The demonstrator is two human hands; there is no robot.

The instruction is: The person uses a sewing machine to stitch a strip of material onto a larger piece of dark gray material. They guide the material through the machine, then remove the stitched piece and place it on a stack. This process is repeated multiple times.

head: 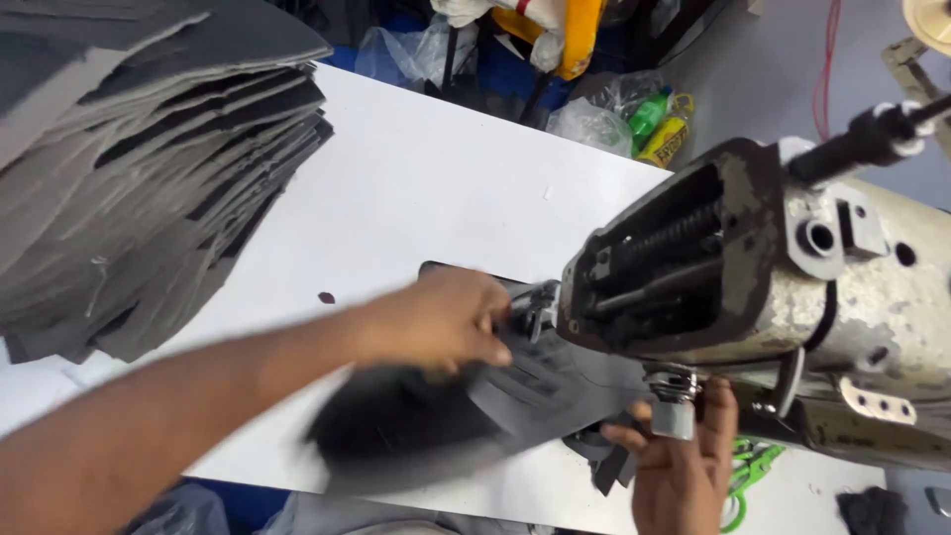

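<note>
A: What is the left hand [441,322] doing?

B: Its grip is flat, fingers spread, pressing down on a dark grey fabric piece [446,411] in the lower middle of the frame. It is not pinching it.

A: And the right hand [684,466]?

B: It sits at the bottom, right of middle. Its fingers reach up by the metal foot [674,411] of the sewing machine [753,267] and rest at the edge of the fabric. I cannot tell if that grip is closed on anything.

A: How would the fabric feel?

B: I think light and floppy. It looks thin, and part of it is blurred. It would likely slide easily on the smooth white desk [426,188]. A flat palm or a pinch at the edge seems best.

A: What else is there?

B: A big stack of grey fabric pieces [149,168] in the upper left, and green scissors [748,471] at the lower right.
</note>
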